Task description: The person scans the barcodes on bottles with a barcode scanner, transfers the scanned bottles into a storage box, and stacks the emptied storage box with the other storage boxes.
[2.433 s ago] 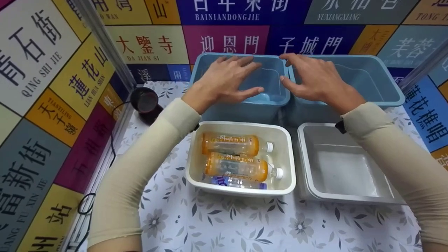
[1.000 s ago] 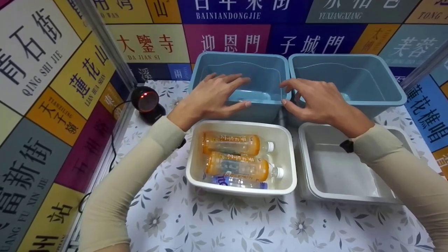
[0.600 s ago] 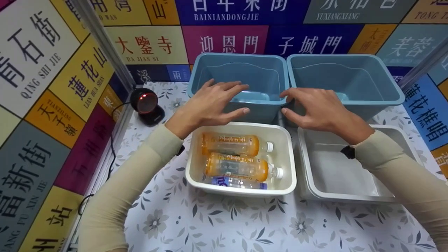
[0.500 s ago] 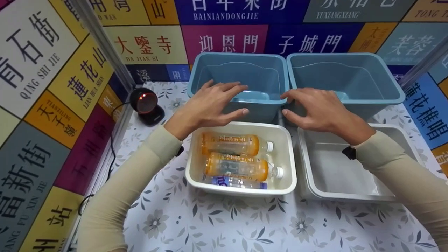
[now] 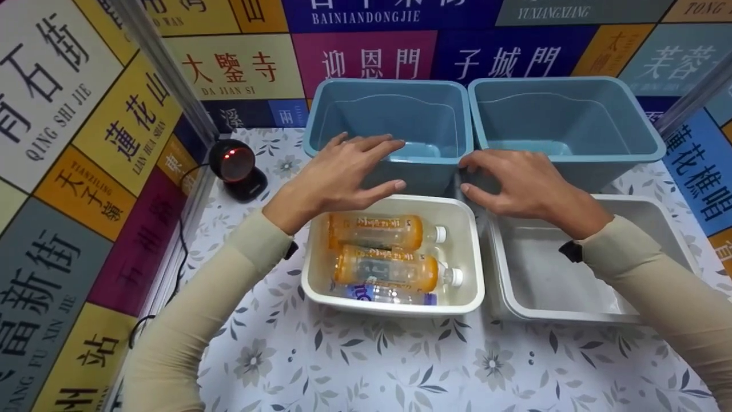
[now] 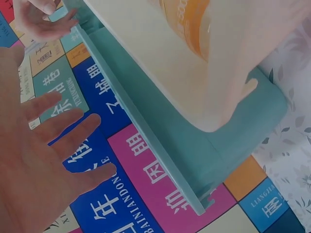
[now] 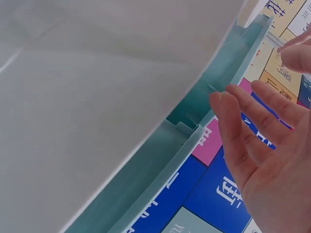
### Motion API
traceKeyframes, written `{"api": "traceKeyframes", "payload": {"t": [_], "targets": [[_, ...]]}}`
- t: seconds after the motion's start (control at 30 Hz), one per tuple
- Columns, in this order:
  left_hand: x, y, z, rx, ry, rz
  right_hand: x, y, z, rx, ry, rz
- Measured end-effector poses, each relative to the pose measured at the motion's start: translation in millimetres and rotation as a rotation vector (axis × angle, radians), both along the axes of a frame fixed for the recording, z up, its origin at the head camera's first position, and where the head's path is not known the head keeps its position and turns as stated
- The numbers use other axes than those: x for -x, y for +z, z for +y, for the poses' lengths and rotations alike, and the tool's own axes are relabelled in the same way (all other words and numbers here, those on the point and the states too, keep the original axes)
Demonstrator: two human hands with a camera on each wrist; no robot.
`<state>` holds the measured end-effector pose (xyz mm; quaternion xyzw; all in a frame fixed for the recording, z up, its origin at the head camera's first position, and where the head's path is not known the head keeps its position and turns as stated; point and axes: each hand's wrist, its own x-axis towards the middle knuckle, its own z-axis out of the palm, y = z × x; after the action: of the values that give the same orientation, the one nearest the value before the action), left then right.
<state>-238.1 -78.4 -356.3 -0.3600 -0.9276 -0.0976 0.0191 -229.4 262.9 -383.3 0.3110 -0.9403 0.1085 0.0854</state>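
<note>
My left hand (image 5: 349, 174) hovers above the back rim of the white tub (image 5: 479, 269), in front of the left blue bin (image 5: 394, 91). Its fingers are spread and hold nothing. Near the gap between the two blue bins, my right hand (image 5: 526, 186) hangs with bent, relaxed fingers and an empty palm. Inside the white tub lie two orange-labelled plastic bottles, a back one (image 5: 374, 230) and a middle one (image 5: 386, 269), both with white caps. A clear bottle with a purple label (image 5: 383, 293) lies along the tub's front wall.
A second blue bin (image 5: 572, 151) stands at the back right. Before it is a grey-white tub (image 5: 563, 269), partly behind my right forearm. A black scanner (image 5: 237, 169) with red lights and a cable stands at left. Sign-covered panels (image 5: 366, 57) enclose the flowered tablecloth (image 5: 400, 360).
Both hands have come down and toward me from over the blue bins, and have almost stopped. Red lights have come on in the scanner. The bottles have stayed in place.
</note>
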Motion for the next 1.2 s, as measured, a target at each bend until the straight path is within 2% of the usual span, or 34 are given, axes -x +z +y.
{"api": "traceKeyframes", "payload": {"t": [0.23,0.7,1.2], "targets": [[-7.2,-2.5,-2.3,-0.026,-0.012,0.019,-4.2,-2.1,1,-0.011,0.006,0.009],[-13.9,-7.0,-0.9,0.0,-0.031,0.021,-11.5,-5.8,1,-0.051,0.004,0.036],[-25.7,-14.1,5.4,0.02,-0.09,0.068,-15.8,-13.3,0,-0.117,-0.018,-0.022]]}}
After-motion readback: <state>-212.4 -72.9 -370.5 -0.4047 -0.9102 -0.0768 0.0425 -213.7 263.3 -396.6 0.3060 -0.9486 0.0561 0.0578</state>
